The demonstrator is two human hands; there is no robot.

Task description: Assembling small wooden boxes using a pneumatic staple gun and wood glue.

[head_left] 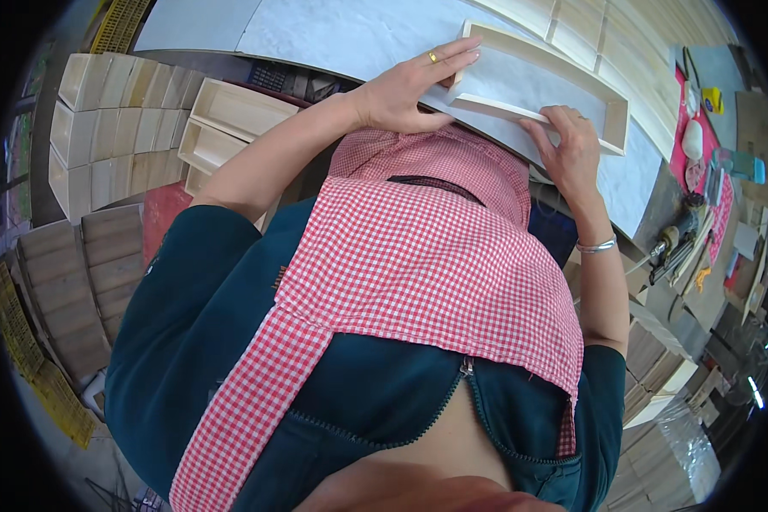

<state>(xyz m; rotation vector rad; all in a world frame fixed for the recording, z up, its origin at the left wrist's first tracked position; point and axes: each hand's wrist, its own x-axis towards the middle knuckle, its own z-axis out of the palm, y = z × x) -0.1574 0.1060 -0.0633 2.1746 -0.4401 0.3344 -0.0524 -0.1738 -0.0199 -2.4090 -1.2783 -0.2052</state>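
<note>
A long, narrow frame of pale wood (610,90) lies at the near edge of the table, and the grey-white marbled tabletop shows through its middle. My left hand (410,87), with a gold ring, is closed on the frame's left end; part of its grip is hidden behind the fingers. Toward the right end, my right hand (569,149) has its thumb outside and its bent fingers over the near long side, gripping it.
The marbled tabletop (316,32) reaches left of the frame. Rows of pale wooden boxes (648,55) stand behind it. More boxes (111,128) are stacked at the left, beside open wooden trays (230,111). Tools and a teal-lidded container (747,166) sit at the right.
</note>
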